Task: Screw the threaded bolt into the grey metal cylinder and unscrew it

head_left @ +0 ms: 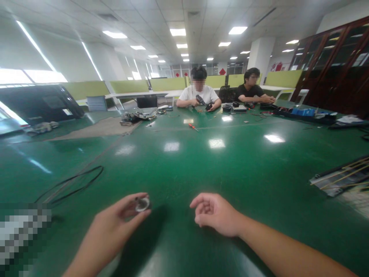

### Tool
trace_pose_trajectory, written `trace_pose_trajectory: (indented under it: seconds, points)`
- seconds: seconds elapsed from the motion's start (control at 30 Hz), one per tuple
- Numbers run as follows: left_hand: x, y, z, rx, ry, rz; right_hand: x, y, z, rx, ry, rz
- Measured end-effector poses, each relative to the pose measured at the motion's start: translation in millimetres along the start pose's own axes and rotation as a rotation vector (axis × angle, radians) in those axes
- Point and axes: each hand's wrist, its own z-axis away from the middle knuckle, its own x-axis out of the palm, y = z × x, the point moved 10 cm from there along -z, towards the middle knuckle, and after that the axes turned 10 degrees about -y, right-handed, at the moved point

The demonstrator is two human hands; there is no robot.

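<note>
My left hand [115, 227] hovers over the near edge of the green table [201, 169] and pinches a small round silvery ring-like part [142, 204] between thumb and fingertips. My right hand [215, 213] floats a short way to its right, fingers loosely curled inward. Nothing shows inside the right hand's fingers. The two hands do not touch.
A black cable loop [72, 184] lies to the left. A flat tray with thin rods [340, 179] sits at the right edge. Two people [198, 96] sit at the far side with tools and parts; a red screwdriver [192, 126] lies mid-table.
</note>
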Motion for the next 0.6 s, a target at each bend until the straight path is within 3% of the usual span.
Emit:
trace_pose_trajectory:
  seconds: [0.13, 0.23, 0.43, 0.6]
  points:
    - [59.7, 59.9, -23.4, 0.200, -0.246, 0.026, -29.0, -18.0, 7.3, -0.116, 0.226, 0.220]
    - [87.1, 90.1, -24.6, 0.349, -0.320, 0.033, -40.4, -25.6, 12.3, -0.159, 0.338, 0.325]
    - [102.8, 79.2, -19.6, 0.451, -0.288, 0.037, -29.1, -30.2, 13.8, -0.159, 0.305, 0.616]
    - [102.1, 59.7, -21.2, 0.390, -0.226, 0.046, -18.2, -33.0, 15.5, -0.133, 0.250, 0.721]
